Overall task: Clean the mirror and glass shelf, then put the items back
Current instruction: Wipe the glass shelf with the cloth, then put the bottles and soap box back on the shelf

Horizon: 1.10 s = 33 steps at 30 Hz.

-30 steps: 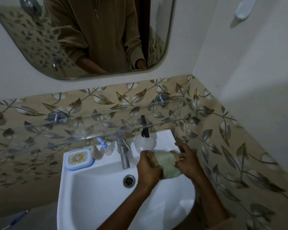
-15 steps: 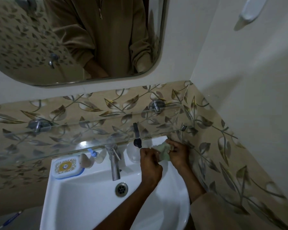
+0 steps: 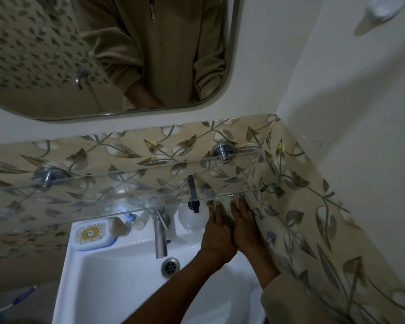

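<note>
The mirror [image 3: 56, 43] hangs above the glass shelf [image 3: 91, 195], which bears nothing. My left hand [image 3: 216, 230] and my right hand [image 3: 243, 220] lie side by side at the sink's back right corner, just under the shelf's front edge. Their fingers are stretched out over a pale green cloth [image 3: 227, 203], which shows only between and beyond the fingertips. A white spray bottle [image 3: 193, 218] with a black nozzle stands on the sink ledge, touching my left hand's side.
On the white sink [image 3: 103, 277] ledge sit a soap box [image 3: 92, 233], a brownish lump [image 3: 118, 228] and a small blue-capped bottle [image 3: 131, 217]. The steel tap [image 3: 159, 232] stands mid-ledge. A toothbrush [image 3: 21, 298] lies lower left. The tiled wall is close on the right.
Both hands carried the folded cloth from over the basin back to the right corner under the shelf. Their fingers have stretched out over the cloth.
</note>
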Motion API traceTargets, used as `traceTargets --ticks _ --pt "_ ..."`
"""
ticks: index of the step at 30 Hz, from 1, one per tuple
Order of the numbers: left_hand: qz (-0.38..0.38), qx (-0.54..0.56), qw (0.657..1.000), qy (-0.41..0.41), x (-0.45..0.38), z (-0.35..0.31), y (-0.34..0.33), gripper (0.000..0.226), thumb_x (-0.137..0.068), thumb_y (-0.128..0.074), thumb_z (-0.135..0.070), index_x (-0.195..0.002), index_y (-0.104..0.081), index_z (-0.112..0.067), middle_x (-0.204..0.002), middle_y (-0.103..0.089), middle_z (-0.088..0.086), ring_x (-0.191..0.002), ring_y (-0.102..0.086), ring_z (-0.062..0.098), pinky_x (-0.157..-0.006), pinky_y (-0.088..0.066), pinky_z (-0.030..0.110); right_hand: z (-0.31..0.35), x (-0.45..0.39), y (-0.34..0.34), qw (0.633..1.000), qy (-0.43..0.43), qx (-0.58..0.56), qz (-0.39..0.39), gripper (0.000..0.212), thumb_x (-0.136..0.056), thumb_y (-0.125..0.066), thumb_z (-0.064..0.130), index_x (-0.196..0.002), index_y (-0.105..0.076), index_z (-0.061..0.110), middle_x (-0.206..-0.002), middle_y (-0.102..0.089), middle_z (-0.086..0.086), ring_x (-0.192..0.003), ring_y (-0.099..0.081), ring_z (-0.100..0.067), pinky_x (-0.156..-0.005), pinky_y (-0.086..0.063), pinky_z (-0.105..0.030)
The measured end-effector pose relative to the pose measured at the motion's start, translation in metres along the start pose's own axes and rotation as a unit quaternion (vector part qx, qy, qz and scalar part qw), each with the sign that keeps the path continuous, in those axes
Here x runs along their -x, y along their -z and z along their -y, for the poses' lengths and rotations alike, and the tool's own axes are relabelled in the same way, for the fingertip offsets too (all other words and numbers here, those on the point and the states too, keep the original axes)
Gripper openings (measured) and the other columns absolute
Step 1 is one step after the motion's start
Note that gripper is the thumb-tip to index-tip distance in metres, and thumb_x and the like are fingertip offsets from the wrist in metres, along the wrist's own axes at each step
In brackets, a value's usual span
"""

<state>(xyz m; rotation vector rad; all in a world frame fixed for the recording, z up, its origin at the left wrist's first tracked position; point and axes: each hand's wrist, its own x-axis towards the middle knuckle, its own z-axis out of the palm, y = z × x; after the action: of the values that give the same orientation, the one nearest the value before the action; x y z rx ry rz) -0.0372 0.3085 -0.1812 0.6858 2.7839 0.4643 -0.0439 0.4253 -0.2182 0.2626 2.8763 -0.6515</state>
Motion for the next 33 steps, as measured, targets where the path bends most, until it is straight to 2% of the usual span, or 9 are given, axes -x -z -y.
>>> traceTargets --ticks 3,6,8,11,17,21,26,30,33 --pt "-0.028 -0.066 0.997 -0.012 0.008 0.0 -0.01 0.088 -0.089 -0.051 -0.026 -0.156 0.003 -0.008 -0.163 0.014 0.021 -0.148 0.024 0.04 -0.123 0.002 0.051 0.004 0.007 -0.007 0.995 0.018 0.094 -0.04 0.08 -0.104 -0.038 0.046 -0.156 0.016 0.02 -0.158 0.032 0.001 -0.149 0.027 -0.017 -0.119 0.021 -0.032" --pt "-0.055 -0.056 0.996 -0.044 0.012 0.005 -0.016 0.087 -0.084 -0.053 -0.02 -0.156 -0.007 -0.003 -0.164 -0.001 0.02 -0.152 0.007 0.036 -0.124 0.007 0.045 0.007 0.011 -0.011 0.993 0.02 0.113 -0.028 0.072 -0.105 -0.034 0.047 -0.16 0.003 0.02 -0.168 0.014 0.0 -0.156 0.011 -0.016 -0.121 0.015 -0.031" --pt "-0.019 -0.084 0.995 -0.051 0.012 0.009 -0.018 0.081 -0.084 -0.055 -0.019 -0.154 -0.019 0.0 -0.16 -0.022 0.023 -0.151 -0.012 0.036 -0.124 0.004 0.043 0.007 0.014 -0.012 0.995 0.027 0.092 0.013 0.06 -0.106 -0.038 0.041 -0.16 -0.019 0.023 -0.17 -0.007 0.005 -0.157 -0.004 -0.01 -0.124 0.008 -0.028" --pt "0.074 -0.125 0.989 -0.007 0.011 0.017 -0.02 0.084 -0.089 -0.055 -0.023 -0.155 -0.009 -0.002 -0.163 -0.011 0.021 -0.152 -0.005 0.036 -0.125 -0.007 0.047 0.003 0.019 -0.014 0.993 0.037 0.1 0.049 0.068 -0.1 -0.049 0.026 -0.16 -0.018 0.023 -0.171 -0.004 0.003 -0.157 -0.004 -0.01 -0.125 0.001 -0.031" --pt "0.091 -0.024 0.996 0.007 0.014 0.022 -0.011 0.085 -0.089 -0.054 -0.02 -0.157 -0.003 -0.006 -0.165 0.002 0.015 -0.153 0.005 0.028 -0.125 -0.009 0.041 0.009 0.018 -0.008 0.988 0.035 0.123 0.085 0.081 -0.096 -0.052 0.021 -0.162 -0.004 0.02 -0.17 0.008 -0.001 -0.157 0.005 -0.014 -0.127 0.003 -0.036" --pt "0.025 0.135 0.991 0.012 0.037 0.028 0.006 0.067 -0.088 -0.055 -0.017 -0.151 -0.033 -0.007 -0.158 -0.03 0.013 -0.148 -0.025 0.027 -0.119 -0.027 0.032 0.025 0.042 -0.014 0.999 0.027 -0.006 0.028 0.07 -0.095 -0.055 0.009 -0.158 -0.025 0.013 -0.169 -0.013 -0.006 -0.157 -0.012 -0.02 -0.126 -0.008 -0.03" --pt "-0.037 0.173 0.984 0.024 0.093 0.06 0.012 0.046 -0.078 -0.048 -0.015 -0.122 -0.064 -0.009 -0.124 -0.065 0.009 -0.117 -0.056 0.027 -0.094 -0.05 0.037 0.078 0.086 -0.029 0.991 0.013 -0.135 -0.009 0.049 -0.087 -0.055 -0.003 -0.133 -0.063 0.012 -0.139 -0.06 -0.007 -0.133 -0.052 -0.025 -0.109 -0.043 -0.032" --pt "-0.081 0.181 0.979 0.046 0.132 0.087 0.014 0.034 -0.076 -0.053 -0.007 -0.105 -0.069 -0.014 -0.104 -0.071 0.004 -0.097 -0.063 0.02 -0.083 -0.053 0.032 0.122 0.104 -0.034 0.983 0.034 -0.165 0.073 0.033 -0.081 -0.05 0.0 -0.105 -0.07 0.01 -0.105 -0.071 -0.005 -0.102 -0.065 -0.023 -0.085 -0.055 -0.035" --pt "-0.073 0.178 0.981 0.034 0.15 0.098 0.021 0.019 -0.076 -0.056 -0.007 -0.089 -0.07 -0.01 -0.092 -0.071 0.008 -0.087 -0.065 0.023 -0.079 -0.054 0.03 0.145 0.112 -0.035 0.979 0.033 -0.166 0.115 0.021 -0.085 -0.051 0.011 -0.097 -0.068 0.01 -0.097 -0.072 -0.004 -0.091 -0.067 -0.019 -0.08 -0.058 -0.038"
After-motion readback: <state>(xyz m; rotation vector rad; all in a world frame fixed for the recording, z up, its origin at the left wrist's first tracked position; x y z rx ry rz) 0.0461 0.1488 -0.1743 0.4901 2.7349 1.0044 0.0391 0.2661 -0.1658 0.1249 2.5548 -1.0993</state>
